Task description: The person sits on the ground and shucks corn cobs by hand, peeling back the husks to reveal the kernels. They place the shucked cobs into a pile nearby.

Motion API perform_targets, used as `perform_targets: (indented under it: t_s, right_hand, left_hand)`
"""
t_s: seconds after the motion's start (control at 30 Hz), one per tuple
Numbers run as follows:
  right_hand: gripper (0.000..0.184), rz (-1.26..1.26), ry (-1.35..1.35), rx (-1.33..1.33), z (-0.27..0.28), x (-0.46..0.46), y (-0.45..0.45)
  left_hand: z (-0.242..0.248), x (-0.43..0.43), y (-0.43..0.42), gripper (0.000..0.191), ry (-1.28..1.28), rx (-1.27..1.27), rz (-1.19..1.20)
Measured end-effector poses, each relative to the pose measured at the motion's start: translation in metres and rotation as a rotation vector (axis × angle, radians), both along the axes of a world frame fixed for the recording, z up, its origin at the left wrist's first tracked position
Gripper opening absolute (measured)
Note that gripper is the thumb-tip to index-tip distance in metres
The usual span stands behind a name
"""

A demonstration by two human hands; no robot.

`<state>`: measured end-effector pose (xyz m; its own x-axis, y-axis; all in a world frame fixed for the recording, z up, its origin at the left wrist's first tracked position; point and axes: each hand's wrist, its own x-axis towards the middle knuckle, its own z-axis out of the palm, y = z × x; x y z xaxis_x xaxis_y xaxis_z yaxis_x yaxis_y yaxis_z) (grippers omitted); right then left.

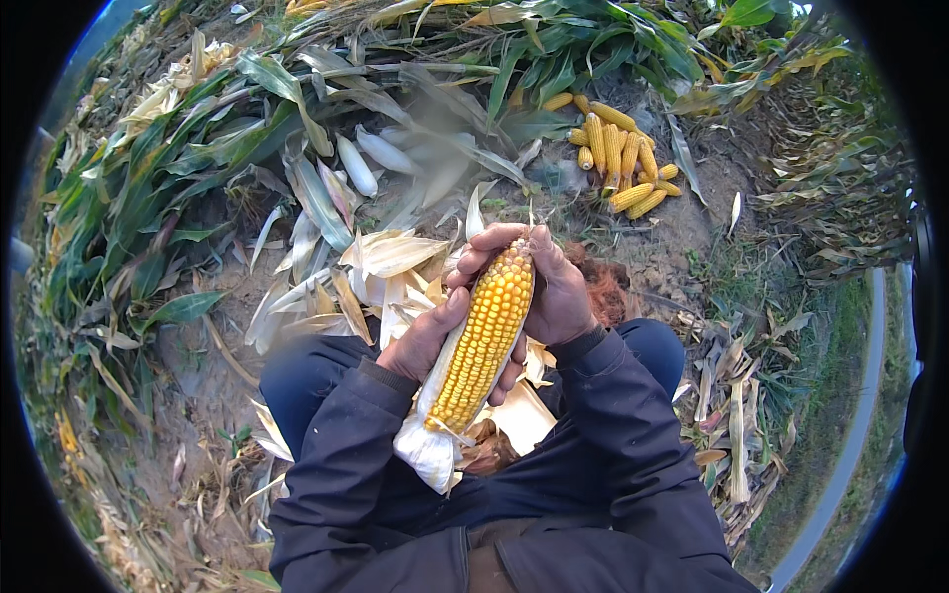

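A large ear of yellow corn (485,337) lies tilted across both hands, above my lap. Its kernels face up, and pale husk (430,452) still wraps its lower end and its left edge. My left hand (426,330) holds it from the left, the thumb along its side. From the right, my right hand (556,293) grips its upper part, with the thumb near the silk-tipped end. Some fingers are hidden behind the ear. Torn dry husks (393,259) lie in front of my left knee, and reddish corn silk (612,293) is on the ground beyond my right wrist.
A pile of husked yellow ears (619,152) rests on the soil ahead to the right. Several ears in pale husk (356,167) lie ahead to the left. Green and dry corn stalks (222,141) are heaped along the left and far side. A paved path (852,459) runs at the right.
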<state>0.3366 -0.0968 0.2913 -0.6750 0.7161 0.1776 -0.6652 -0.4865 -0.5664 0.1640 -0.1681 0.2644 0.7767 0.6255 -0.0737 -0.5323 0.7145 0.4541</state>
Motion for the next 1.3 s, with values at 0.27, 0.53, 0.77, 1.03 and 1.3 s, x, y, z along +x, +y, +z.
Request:
perform_targets:
  t_s: [0.27,0.53,0.77,1.03,1.3]
  right_hand:
    - [0.060,-0.054,-0.030,0.006,-0.007,0.011,-0.020]
    - [0.055,-0.124,0.127,-0.116,-0.015,0.005,-0.032]
    - [0.045,-0.523,-0.244,-0.074,-0.005,0.004,-0.040]
    - [0.036,-0.685,-0.300,-0.265,-0.038,0.022,-0.011]
    - [0.030,-0.482,-0.021,-0.626,-0.066,0.025,-0.007]
  left_hand:
    - [0.010,-0.002,-0.009,0.121,0.121,0.067,-0.045]
    - [0.011,-0.004,-0.012,0.119,0.122,0.077,-0.059]
    - [0.002,0.005,-0.002,0.107,0.325,0.190,0.122]
    - [-0.023,0.030,0.019,0.096,0.855,0.611,0.621]
    - [-0.032,0.038,0.011,0.110,0.915,1.028,0.875]
